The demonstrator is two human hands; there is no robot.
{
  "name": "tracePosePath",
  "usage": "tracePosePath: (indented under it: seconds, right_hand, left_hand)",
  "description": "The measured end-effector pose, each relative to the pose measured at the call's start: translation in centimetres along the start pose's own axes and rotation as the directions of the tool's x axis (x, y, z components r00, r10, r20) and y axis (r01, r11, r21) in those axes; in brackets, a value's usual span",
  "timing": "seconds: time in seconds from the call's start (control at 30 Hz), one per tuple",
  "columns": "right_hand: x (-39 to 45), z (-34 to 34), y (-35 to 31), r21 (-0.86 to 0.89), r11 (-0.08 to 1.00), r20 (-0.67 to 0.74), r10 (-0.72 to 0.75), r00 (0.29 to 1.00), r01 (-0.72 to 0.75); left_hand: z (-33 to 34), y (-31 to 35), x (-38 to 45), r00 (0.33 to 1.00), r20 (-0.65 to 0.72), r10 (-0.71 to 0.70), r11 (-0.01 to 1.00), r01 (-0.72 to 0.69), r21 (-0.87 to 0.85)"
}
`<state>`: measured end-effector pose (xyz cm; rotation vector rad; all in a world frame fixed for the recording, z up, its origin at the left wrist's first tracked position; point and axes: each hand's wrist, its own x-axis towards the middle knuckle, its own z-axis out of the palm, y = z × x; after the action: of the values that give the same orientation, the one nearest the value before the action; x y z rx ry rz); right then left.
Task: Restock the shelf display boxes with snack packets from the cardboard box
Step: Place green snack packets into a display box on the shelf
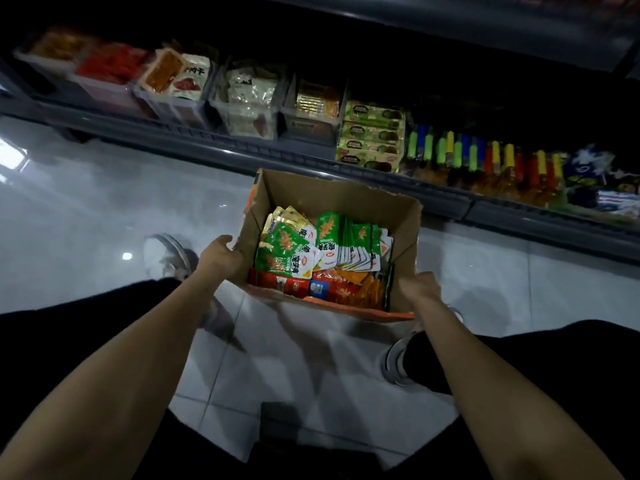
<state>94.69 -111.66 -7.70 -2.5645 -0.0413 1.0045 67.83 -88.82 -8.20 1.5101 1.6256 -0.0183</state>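
An open cardboard box (332,195) sits between my hands, just above the tiled floor. It holds green snack packets (287,247), a fanned stack of white-backed ones (360,254) and red and orange packets (332,287) along the near side. My left hand (220,258) grips the box's left wall. Its right near corner is held by my right hand (419,289). Clear display boxes (242,98) with packets line the low shelf beyond.
The dark shelf edge (346,164) runs from upper left to right. Green packs (374,136) are stacked on it, then coloured bottles (485,164) further right. My two shoes (166,258) and dark trouser legs flank the glossy floor tiles (104,209).
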Motion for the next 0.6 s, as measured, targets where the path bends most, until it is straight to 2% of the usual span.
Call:
tracePosePath:
  seconds: [0.1, 0.2, 0.27, 0.43, 0.5, 0.6]
  right_hand:
    - [2.1, 1.0, -1.1, -0.07, 0.997, -0.079, 0.014, 0.997, -0.02]
    - [2.6, 2.5, -2.3, -0.133, 0.991, -0.189, -0.008, 0.982, -0.018]
    - [2.9, 3.2, -3.0, -0.146, 0.989, -0.219, -0.027, 0.975, -0.005]
    - [3.3, 4.5, -4.3, -0.087, 0.996, -0.201, -0.023, 0.979, 0.005]
    - [2.8, 4.4, -5.0, -0.043, 0.999, -0.197, -0.017, 0.98, 0.009]
    - [1.1, 3.9, -5.4, 0.009, 0.986, -0.303, -0.153, 0.941, 0.164]
  left_hand:
    - [1.1, 1.0, 2.3, 0.995, -0.067, 0.074, 0.982, -0.061, 0.179]
    - [1.6, 2.1, 4.0, 0.98, -0.151, 0.133, 0.959, -0.089, 0.27]
    - [1.1, 2.4, 5.2, 0.975, -0.161, 0.154, 0.941, -0.095, 0.324]
    - [-0.9, 2.9, 7.8, 0.971, -0.092, 0.22, 0.913, -0.172, 0.371]
    - [-1.3, 2.7, 8.0, 0.983, -0.032, 0.183, 0.92, -0.159, 0.359]
    - [-1.2, 2.5, 7.6, 0.978, -0.012, 0.209, 0.926, -0.193, 0.323]
